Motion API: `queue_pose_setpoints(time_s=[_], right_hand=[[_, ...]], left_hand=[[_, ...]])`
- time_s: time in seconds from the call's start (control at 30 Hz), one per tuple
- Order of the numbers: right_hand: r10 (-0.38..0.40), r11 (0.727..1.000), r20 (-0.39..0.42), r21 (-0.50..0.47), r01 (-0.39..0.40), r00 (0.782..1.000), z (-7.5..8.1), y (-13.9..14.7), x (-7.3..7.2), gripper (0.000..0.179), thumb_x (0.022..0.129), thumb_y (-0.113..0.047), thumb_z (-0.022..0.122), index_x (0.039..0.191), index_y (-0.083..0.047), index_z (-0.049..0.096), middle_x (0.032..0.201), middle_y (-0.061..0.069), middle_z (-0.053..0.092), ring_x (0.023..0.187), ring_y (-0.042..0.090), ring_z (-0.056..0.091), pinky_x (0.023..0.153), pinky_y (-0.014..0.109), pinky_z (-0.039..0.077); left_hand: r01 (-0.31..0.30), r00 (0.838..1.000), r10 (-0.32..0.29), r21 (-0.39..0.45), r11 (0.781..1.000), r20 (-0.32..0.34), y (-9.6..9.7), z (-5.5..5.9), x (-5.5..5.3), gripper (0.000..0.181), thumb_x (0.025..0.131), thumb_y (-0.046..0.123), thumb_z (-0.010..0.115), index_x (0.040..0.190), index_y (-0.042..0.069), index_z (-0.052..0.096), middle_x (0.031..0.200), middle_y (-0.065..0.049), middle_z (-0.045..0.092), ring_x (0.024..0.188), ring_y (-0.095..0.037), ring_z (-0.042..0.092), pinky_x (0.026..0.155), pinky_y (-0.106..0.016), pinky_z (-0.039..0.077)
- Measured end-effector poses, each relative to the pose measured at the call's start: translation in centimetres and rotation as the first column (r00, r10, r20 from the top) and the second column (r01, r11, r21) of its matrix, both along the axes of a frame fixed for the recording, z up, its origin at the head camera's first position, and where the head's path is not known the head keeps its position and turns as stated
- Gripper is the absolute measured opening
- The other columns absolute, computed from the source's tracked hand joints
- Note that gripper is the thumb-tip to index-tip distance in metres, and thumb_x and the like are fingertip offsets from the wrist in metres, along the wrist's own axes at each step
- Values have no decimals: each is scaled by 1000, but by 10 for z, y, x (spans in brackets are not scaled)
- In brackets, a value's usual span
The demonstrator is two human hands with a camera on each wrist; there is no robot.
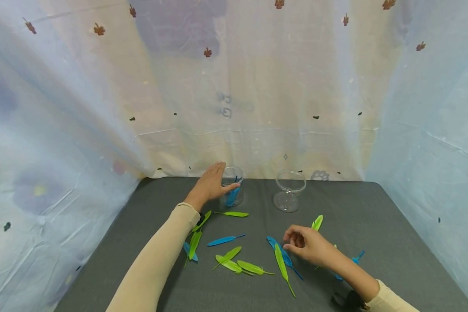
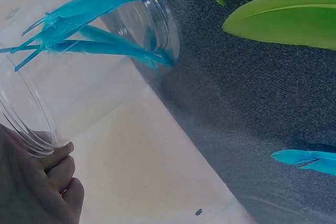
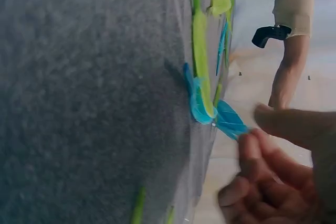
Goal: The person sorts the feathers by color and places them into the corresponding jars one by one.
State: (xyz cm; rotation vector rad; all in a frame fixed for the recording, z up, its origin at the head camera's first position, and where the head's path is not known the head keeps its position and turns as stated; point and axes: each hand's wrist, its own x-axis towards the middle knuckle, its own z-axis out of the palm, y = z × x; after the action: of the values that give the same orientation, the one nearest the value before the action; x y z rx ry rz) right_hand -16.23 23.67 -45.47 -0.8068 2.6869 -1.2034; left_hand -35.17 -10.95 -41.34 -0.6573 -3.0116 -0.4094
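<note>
At the back of the table, my left hand holds a clear cup by its upper part, thumb across the near side. Several blue feathers stand inside that cup. My right hand is low over the table with bent fingers, thumb and index finger slightly apart. Right by its fingertips lies a blue feather, partly under a green feather. Whether the fingertips touch the blue feather, I cannot tell.
A second clear cup, footed, stands at the back right. Several green feathers and a blue feather are scattered on the grey table. Near my right forearm lies another blue feather. A patterned curtain hangs behind.
</note>
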Motion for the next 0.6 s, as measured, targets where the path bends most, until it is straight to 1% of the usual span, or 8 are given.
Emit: queue_pose_setpoints(time_s=[0.1,0.27,0.37,0.47,0.6], right_hand=[[38,997,77,70,-44,996,3,3,5,14,99,-24,81,101,-16,70,77,-8,60,63,4,53,57,25,49],[88,981,146,161,-111,985,9,8,13,21,93,-30,87,93,-19,69,74,-9,59,62,4,53,56,25,47],[108,969,173,202,-143,979,10,10,15,25,90,-35,89,91,-20,68,73,-11,58,61,3,52,56,24,46],[112,958,192,239,-157,975,10,11,17,29,87,-39,91,88,-22,68,71,-12,58,59,2,51,54,24,44],[102,945,174,290,-150,979,10,10,21,31,85,-42,93,83,-25,67,69,-14,57,57,2,50,52,23,41]], left_hand=[[0,1000,0,0,1000,1,0,0,0,109,101,77,52,172,4,14,180,-15,13,167,-31,10,135,-47,10],[-6,1000,6,1,1000,-1,-1,1,1,110,100,78,52,173,5,13,180,-15,12,167,-31,10,135,-47,10],[-6,1000,6,6,1000,-6,-1,1,1,109,101,77,53,172,5,15,179,-16,14,167,-32,11,135,-48,11],[-5,1000,5,10,1000,-8,-1,0,2,108,101,76,53,172,4,16,179,-17,15,167,-32,12,135,-48,12],[-8,1000,8,6,1000,-7,0,0,3,109,101,77,52,172,4,15,179,-17,15,167,-31,11,135,-48,11]])
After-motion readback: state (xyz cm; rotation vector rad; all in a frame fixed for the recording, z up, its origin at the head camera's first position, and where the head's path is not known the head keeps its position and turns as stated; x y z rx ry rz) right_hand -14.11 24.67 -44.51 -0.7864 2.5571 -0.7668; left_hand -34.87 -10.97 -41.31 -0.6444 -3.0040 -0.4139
